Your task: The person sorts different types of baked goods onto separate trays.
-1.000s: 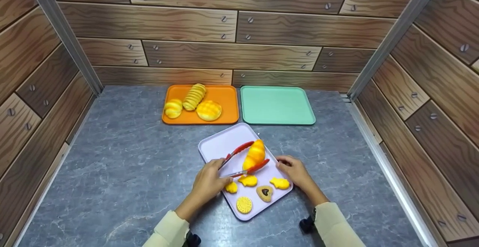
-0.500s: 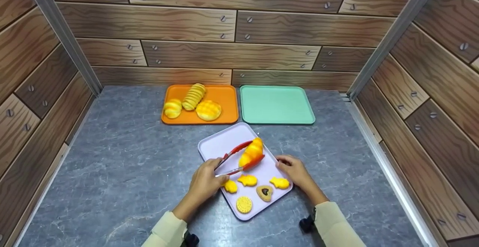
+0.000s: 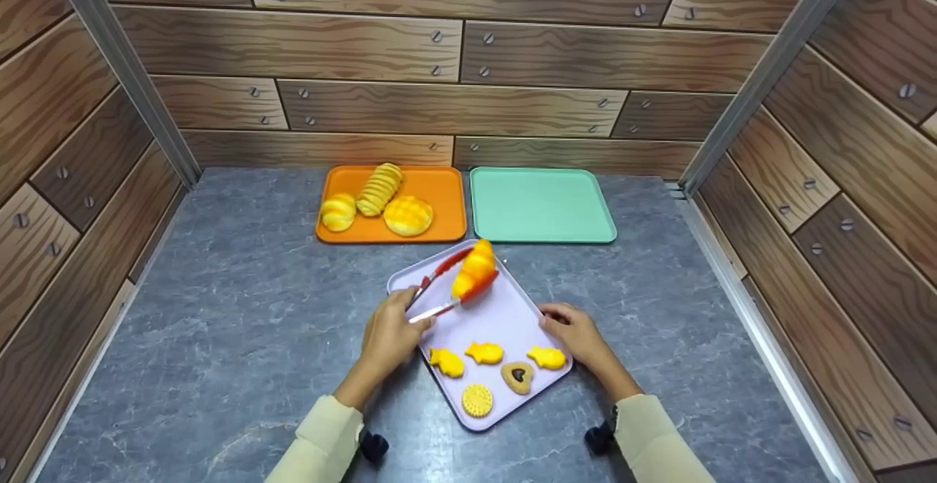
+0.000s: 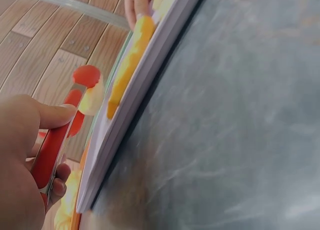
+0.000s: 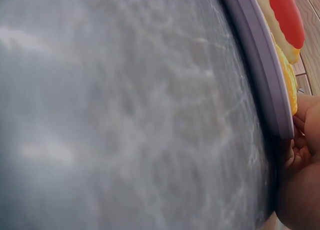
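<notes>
My left hand (image 3: 388,333) grips red-tipped metal tongs (image 3: 479,287), and the red handle lies between thumb and fingers in the left wrist view. Between the tong tips is a yellow-orange croissant (image 3: 475,267), held over the far part of the lilac tray (image 3: 505,322). My right hand (image 3: 575,333) holds the tray's right edge, thumb at the rim. Toward the tray's near end lie several yellow fish-shaped biscuits (image 3: 484,353), a heart-shaped cookie (image 3: 517,388) with a dark centre, and a round yellow biscuit (image 3: 477,400).
Behind the lilac tray, an orange tray (image 3: 448,205) bears a long ridged bread (image 3: 380,189), a small striped roll (image 3: 338,212) and a round bun (image 3: 408,216). A green tray (image 3: 543,205) stands beside it. Wood-patterned walls (image 3: 351,47) enclose the grey table (image 3: 241,307).
My left hand has carried the croissant in the tongs away from me and to the left, uncovering the leftmost fish biscuit. The right hand and lilac tray have stayed put.
</notes>
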Demonstrator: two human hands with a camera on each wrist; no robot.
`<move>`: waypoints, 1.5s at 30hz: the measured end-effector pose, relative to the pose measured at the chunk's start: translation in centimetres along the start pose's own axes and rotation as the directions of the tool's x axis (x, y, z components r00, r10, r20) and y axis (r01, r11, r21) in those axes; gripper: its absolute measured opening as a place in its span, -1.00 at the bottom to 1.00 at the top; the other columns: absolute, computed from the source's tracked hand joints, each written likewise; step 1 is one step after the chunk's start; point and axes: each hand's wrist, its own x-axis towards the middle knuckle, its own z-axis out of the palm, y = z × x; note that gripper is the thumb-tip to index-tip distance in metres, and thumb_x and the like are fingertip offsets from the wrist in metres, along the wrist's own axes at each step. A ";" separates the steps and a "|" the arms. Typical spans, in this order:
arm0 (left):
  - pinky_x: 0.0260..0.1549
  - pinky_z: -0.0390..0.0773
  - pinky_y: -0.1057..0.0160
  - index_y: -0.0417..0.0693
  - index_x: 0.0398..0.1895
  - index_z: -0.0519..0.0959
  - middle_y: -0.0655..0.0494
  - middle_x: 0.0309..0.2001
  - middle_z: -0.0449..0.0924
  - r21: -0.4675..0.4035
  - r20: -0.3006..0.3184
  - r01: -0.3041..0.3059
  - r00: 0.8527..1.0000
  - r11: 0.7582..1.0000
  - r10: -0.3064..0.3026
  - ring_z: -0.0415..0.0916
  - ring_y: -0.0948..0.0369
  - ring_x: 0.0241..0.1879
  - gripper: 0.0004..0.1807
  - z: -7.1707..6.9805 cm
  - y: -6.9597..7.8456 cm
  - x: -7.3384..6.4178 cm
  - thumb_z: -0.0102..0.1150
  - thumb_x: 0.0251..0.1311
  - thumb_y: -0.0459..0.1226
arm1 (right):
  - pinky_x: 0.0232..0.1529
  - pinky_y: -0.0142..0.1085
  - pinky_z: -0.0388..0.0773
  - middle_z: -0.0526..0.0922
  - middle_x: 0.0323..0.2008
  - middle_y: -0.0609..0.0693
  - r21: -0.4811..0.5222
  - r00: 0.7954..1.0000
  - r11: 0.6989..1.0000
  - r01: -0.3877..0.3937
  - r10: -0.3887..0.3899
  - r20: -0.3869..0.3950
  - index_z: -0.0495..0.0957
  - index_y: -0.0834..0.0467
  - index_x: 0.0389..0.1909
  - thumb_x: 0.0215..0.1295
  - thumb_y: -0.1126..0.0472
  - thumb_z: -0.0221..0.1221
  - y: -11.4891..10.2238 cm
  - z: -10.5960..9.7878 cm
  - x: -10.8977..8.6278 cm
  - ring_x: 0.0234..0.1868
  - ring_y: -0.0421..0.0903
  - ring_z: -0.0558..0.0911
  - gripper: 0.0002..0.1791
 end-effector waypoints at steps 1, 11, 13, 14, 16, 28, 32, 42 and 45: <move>0.11 0.54 -0.05 -0.18 0.22 0.59 -0.06 0.10 0.66 -0.004 -0.007 0.011 1.000 1.000 -0.011 0.61 -0.04 0.10 -0.34 0.0 -0.1 0.3 0.52 -0.01 -0.20 | -0.02 -0.37 0.48 0.70 -0.14 0.04 -0.001 1.000 1.000 -0.002 0.002 0.000 0.70 0.21 0.03 0.34 0.25 0.27 0.0 0.0 0.0 -0.13 -0.19 0.56 -0.72; 0.05 0.55 -0.10 -0.14 0.25 0.57 -0.10 0.10 0.65 0.004 -0.090 0.074 0.993 0.997 -0.074 0.60 -0.09 0.08 -0.33 0.3 -0.6 4.0 0.52 0.02 -0.18 | -0.01 -0.32 0.49 0.70 -0.15 0.02 0.010 1.000 1.000 -0.017 0.017 -0.002 0.70 0.19 0.03 0.34 0.27 0.27 -0.1 0.0 0.0 -0.12 -0.15 0.56 -0.73; 0.06 0.55 -0.10 -0.16 0.25 0.56 -0.11 0.09 0.65 0.002 -0.107 0.084 0.991 0.996 -0.083 0.60 -0.10 0.08 -0.33 0.4 -0.7 4.8 0.52 0.03 -0.18 | 0.00 -0.31 0.49 0.70 -0.15 0.01 0.009 1.000 1.000 -0.019 0.019 0.001 0.70 0.18 0.03 0.34 0.27 0.27 -0.1 0.0 0.0 -0.12 -0.14 0.57 -0.73; 0.06 0.54 -0.11 -0.17 0.26 0.56 -0.12 0.09 0.65 0.002 -0.116 0.088 0.989 0.996 -0.087 0.59 -0.11 0.08 -0.33 0.4 -0.7 5.2 0.51 0.03 -0.18 | 0.00 -0.30 0.49 0.70 -0.15 0.01 0.008 1.000 1.000 -0.018 0.018 0.002 0.70 0.18 0.03 0.34 0.28 0.27 -0.1 0.0 -0.1 -0.11 -0.14 0.57 -0.73; 0.07 0.54 -0.11 -0.18 0.27 0.55 -0.13 0.09 0.64 0.006 -0.125 0.101 0.987 0.995 -0.099 0.59 -0.11 0.09 -0.33 0.6 -0.8 5.9 0.50 0.05 -0.18 | 0.00 -0.31 0.49 0.70 -0.15 0.01 0.010 1.000 1.000 -0.015 0.015 0.004 0.70 0.18 0.03 0.34 0.28 0.27 -0.1 0.0 -0.1 -0.11 -0.14 0.57 -0.73; 0.07 0.52 -0.10 -0.15 0.33 0.51 -0.12 0.06 0.61 0.067 -0.148 0.184 0.974 0.981 -0.173 0.56 -0.11 0.06 -0.31 2.0 -1.0 9.3 0.44 0.13 -0.12 | -0.07 -0.39 0.47 0.69 -0.18 0.07 0.027 1.000 0.999 0.016 -0.016 0.009 0.70 0.23 0.00 0.32 0.28 0.28 0.0 0.1 0.1 -0.17 -0.19 0.55 -0.74; 0.14 0.49 -0.09 -0.10 0.36 0.48 -0.10 0.14 0.58 0.070 -0.131 0.237 0.965 0.969 -0.226 0.54 -0.11 0.12 -0.31 2.6 -1.1 10.2 0.41 0.17 -0.09 | -0.07 -0.38 0.48 0.69 -0.19 0.06 0.026 1.000 1.000 0.010 -0.010 0.007 0.70 0.23 -0.01 0.32 0.28 0.28 0.0 0.0 0.0 -0.17 -0.18 0.55 -0.74; 0.18 0.48 -0.07 -0.14 0.33 0.49 -0.07 0.19 0.57 0.091 -0.144 0.212 0.970 0.973 -0.198 0.50 -0.06 0.20 -0.34 3.8 -1.3 11.6 0.41 0.19 -0.10 | -0.07 -0.38 0.47 0.69 -0.18 0.07 0.036 1.000 0.999 -0.001 0.001 -0.012 0.70 0.24 -0.01 0.30 0.31 0.29 -0.2 0.0 -0.2 -0.16 -0.15 0.55 -0.74; 0.16 0.49 -0.06 -0.15 0.30 0.50 -0.05 0.17 0.57 0.102 -0.155 0.203 0.970 0.974 -0.186 0.50 -0.04 0.18 -0.36 4.2 -1.4 11.7 0.42 0.18 -0.12 | -0.06 -0.36 0.47 0.69 -0.17 0.08 0.039 1.000 0.999 0.002 -0.002 -0.010 0.70 0.24 0.00 0.30 0.30 0.29 -0.3 0.0 -0.2 -0.15 -0.13 0.55 -0.74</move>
